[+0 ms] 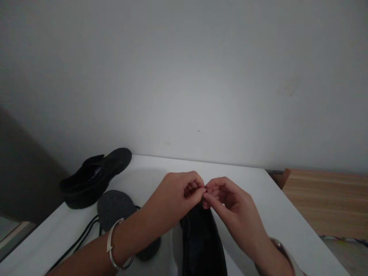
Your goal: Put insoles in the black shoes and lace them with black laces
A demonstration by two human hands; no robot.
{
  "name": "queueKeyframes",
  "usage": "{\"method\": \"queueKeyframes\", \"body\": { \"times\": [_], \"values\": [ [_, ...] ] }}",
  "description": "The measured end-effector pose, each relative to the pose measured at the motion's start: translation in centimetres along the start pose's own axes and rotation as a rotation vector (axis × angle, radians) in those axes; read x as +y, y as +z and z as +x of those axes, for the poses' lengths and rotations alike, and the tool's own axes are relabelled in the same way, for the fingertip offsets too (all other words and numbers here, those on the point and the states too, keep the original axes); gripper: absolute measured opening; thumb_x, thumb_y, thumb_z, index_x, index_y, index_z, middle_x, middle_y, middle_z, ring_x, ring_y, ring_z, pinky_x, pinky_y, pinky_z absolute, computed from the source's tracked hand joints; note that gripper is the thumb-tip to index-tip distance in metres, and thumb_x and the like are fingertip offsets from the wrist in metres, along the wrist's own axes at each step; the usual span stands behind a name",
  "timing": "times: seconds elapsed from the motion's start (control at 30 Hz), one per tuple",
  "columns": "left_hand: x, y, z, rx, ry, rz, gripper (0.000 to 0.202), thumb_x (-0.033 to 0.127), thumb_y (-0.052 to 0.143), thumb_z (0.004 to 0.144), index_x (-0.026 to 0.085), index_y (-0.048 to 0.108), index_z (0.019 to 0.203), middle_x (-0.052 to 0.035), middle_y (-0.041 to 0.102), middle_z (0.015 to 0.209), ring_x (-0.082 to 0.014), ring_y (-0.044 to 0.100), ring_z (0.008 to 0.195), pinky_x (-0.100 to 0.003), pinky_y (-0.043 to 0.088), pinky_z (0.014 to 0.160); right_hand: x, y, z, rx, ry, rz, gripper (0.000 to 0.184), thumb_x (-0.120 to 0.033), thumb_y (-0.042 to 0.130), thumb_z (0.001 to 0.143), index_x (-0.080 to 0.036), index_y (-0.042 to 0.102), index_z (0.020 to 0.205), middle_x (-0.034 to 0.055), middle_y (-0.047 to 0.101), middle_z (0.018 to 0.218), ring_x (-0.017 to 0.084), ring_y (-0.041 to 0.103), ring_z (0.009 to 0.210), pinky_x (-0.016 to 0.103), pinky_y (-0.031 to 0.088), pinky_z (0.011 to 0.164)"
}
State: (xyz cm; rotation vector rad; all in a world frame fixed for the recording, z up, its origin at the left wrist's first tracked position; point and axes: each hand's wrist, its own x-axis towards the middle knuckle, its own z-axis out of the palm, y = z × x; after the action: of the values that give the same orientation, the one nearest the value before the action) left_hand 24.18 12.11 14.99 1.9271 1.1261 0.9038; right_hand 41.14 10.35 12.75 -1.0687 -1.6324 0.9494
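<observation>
My left hand (186,191) and my right hand (230,205) meet at the fingertips in the middle of the view. Both are closed in a pinch, thumb against fingers. A tiny dark bit shows between the fingertips, too small to name. Just below them lies a black shoe (202,239), running toward me on the white table (244,176); my hands cover its far end. To the left, a grey insole-like piece (116,207) is partly hidden behind my left forearm. Black cords (83,235) trail from beside it toward the lower left.
A second black shoe (94,178) stands at the table's far left, near the wall (198,84). Beyond the right table edge is a wooden surface (327,203) with a multicoloured cord (342,239) below it. A dark panel (23,168) borders the left side.
</observation>
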Motion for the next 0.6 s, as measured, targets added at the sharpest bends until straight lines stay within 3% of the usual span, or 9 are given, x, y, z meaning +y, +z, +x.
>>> {"method": "queueKeyframes", "body": {
  "times": [0.07,0.2,0.3,0.4,0.5,0.6],
  "values": [
    [-0.1,0.0,0.1,-0.018,-0.043,-0.174,0.003,0.021,0.059,0.084,0.019,0.059,0.082,0.0034,0.066,0.066,-0.0114,0.063,0.061,-0.021,0.047,0.061,0.0,0.0,0.1,0.03,-0.025,0.037,0.015,-0.032,0.065,0.086,-0.018,0.065,0.094,0.0012,0.067,0.074,0.013,0.065,0.065,0.024,0.054,0.061],
    [-1.5,-0.2,1.0,-0.072,-0.093,-0.423,0.016,0.034,0.055,0.089,0.019,0.051,0.09,-0.0013,0.069,0.075,-0.0167,0.068,0.071,-0.027,0.054,0.066,0.1,-0.1,0.3,0.083,-0.112,-0.074,0.012,-0.03,0.064,0.087,-0.018,0.067,0.085,0.0025,0.067,0.076,0.013,0.064,0.068,0.024,0.054,0.062],
    [-3.8,0.0,2.1,-0.02,-0.085,-0.028,0.022,0.039,0.053,0.089,0.018,0.056,0.083,-0.0029,0.066,0.074,-0.0163,0.062,0.068,-0.027,0.047,0.063,0.0,-0.4,0.4,0.053,-0.113,-0.089,0.01,-0.027,0.063,0.088,-0.018,0.066,0.085,0.0024,0.067,0.077,0.013,0.066,0.068,0.022,0.054,0.063],
    [-6.2,0.7,2.8,-0.106,-0.067,0.387,0.017,0.031,0.064,0.081,0.017,0.058,0.075,-0.0025,0.061,0.073,-0.0164,0.054,0.067,-0.027,0.038,0.061,-0.3,-0.7,0.4,0.019,-0.116,-0.104,0.01,-0.025,0.06,0.09,-0.018,0.065,0.084,0.0016,0.067,0.076,0.012,0.066,0.069,0.021,0.054,0.064],
    [-7.4,1.2,3.1,-0.19,-0.032,0.419,0.008,0.02,0.06,0.079,0.017,0.056,0.073,0.0001,0.059,0.07,-0.0136,0.051,0.064,-0.024,0.035,0.059,-0.5,-0.9,0.4,0.005,-0.119,-0.135,0.011,-0.024,0.057,0.092,-0.018,0.065,0.087,0.0018,0.069,0.078,0.011,0.067,0.068,0.02,0.055,0.063],
    [-7.0,0.4,3.4,-0.165,-0.04,0.286,0.008,0.02,0.051,0.082,0.018,0.052,0.074,0.0018,0.058,0.066,-0.012,0.051,0.059,-0.023,0.034,0.056,-0.9,-1.3,0.2,0.009,-0.155,-0.185,0.012,-0.024,0.055,0.093,-0.019,0.066,0.089,0.0018,0.07,0.079,0.011,0.068,0.067,0.019,0.055,0.061]
  ]
}}
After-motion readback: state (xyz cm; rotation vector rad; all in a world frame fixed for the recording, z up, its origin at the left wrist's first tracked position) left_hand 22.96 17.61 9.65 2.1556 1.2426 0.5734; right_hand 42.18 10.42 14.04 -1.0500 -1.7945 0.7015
